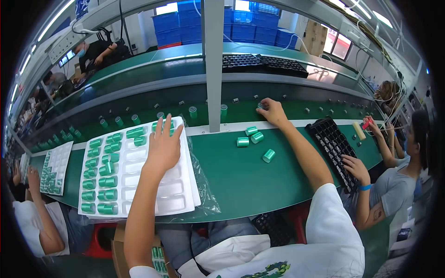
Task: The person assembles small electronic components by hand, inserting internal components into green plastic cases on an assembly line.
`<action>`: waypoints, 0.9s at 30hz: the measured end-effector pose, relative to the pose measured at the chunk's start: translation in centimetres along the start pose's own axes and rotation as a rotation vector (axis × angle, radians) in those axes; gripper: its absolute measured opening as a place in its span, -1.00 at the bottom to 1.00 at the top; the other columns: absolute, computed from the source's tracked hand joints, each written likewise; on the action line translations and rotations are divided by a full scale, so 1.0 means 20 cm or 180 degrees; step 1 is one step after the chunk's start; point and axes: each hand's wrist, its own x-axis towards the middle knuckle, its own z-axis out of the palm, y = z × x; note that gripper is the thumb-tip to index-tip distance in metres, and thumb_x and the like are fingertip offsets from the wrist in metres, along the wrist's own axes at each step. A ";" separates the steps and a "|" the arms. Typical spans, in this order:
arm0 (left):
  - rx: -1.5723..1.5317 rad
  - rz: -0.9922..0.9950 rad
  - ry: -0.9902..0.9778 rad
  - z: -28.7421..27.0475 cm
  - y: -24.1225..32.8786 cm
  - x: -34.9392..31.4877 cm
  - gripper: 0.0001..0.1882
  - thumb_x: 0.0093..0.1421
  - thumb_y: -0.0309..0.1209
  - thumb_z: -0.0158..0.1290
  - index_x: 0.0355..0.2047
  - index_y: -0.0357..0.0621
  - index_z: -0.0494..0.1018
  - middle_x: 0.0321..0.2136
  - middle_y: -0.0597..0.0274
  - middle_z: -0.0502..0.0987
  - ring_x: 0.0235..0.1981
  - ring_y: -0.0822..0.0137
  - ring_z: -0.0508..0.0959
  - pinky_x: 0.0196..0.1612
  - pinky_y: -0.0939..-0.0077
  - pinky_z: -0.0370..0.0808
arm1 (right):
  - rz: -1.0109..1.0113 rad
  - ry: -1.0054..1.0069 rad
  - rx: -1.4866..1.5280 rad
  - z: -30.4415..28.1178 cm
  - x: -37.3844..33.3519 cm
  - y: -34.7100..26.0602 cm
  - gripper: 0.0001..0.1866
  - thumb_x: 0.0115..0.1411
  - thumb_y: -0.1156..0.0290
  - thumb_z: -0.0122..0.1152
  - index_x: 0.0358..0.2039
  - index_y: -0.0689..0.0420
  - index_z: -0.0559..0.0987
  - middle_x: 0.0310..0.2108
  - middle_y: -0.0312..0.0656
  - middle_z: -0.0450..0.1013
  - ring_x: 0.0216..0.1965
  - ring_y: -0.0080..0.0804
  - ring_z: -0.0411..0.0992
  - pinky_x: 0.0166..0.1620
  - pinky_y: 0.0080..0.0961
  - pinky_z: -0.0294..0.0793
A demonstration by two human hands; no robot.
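A white moulded tray [178,202] lies at the left of the green bench on clear plastic film. Shiny green cylinders [107,194] fill its left columns; several pockets to the right hold none. My left hand [164,147] rests over the tray's far part with fingers stretched out, near the green cylinders in the top row. At the conveyor belt my right hand [274,112] pinches a small cylinder [261,106], largely hidden by the fingers. Several loose green cylinders [268,155] lie on the bench between my hands, some upright and some on their sides.
Green cylinders [193,111] and small metal parts [307,110] stand along the belt beyond the rail. A metal post [213,65] rises in front of me. A black tray [331,143] lies at right beside a co-worker's hand [356,169]. Another white tray [56,167] lies left.
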 end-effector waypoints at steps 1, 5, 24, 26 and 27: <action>0.0072 -0.0045 -0.0115 0.05 -0.04 -0.03 -0.53 0.19 -0.50 0.01 0.14 -0.15 0.37 0.26 -0.16 0.19 0.22 -0.22 0.23 0.14 -0.04 0.34 | -0.0027 -0.0097 -0.0061 -0.02 -0.02 -0.06 -0.46 0.03 0.26 0.39 -0.01 0.26 0.50 -0.18 0.10 0.56 -0.18 -0.10 0.58 -0.08 -0.29 0.56; -0.0721 -0.0141 0.0015 0.10 0.03 0.04 -0.55 0.18 -0.52 0.00 0.11 -0.21 0.38 0.24 -0.18 0.21 0.19 -0.21 0.27 0.15 0.03 0.35 | -0.0263 0.0763 -0.0518 -0.25 0.05 0.21 -0.46 0.14 0.21 0.24 0.07 0.24 0.45 -0.13 0.15 0.52 -0.08 0.03 0.52 0.01 -0.18 0.49; -0.5647 -0.1502 0.0582 -0.47 0.08 -0.03 -0.59 0.25 -0.43 0.13 0.07 -0.26 0.33 -0.19 0.05 0.55 -0.13 0.33 0.53 -0.07 0.44 0.50 | 0.0626 -0.0437 -0.1781 -0.55 0.04 0.80 -0.70 0.00 0.39 0.29 -0.28 0.30 0.52 -0.26 0.22 0.50 -0.14 0.17 0.48 -0.09 -0.10 0.48; -0.6583 -0.1207 0.0455 -0.46 0.11 -0.09 -0.59 0.27 -0.47 0.10 0.10 -0.28 0.32 -0.15 0.02 0.54 -0.09 0.29 0.54 0.00 0.40 0.52 | 0.0433 -0.0085 -0.1515 -0.54 0.04 0.76 -0.70 -0.01 0.38 0.31 -0.30 0.30 0.54 -0.31 0.14 0.52 -0.18 0.03 0.51 -0.13 -0.18 0.50; -0.7105 -0.1242 0.0368 -0.44 0.14 -0.13 -0.60 0.26 -0.50 0.09 0.09 -0.30 0.31 -0.13 0.00 0.53 -0.10 0.25 0.55 0.01 0.38 0.54 | 0.0253 0.0286 -0.1223 -0.53 0.04 0.70 -0.71 -0.01 0.38 0.32 -0.31 0.29 0.56 -0.35 0.06 0.53 -0.22 -0.12 0.54 -0.18 -0.26 0.51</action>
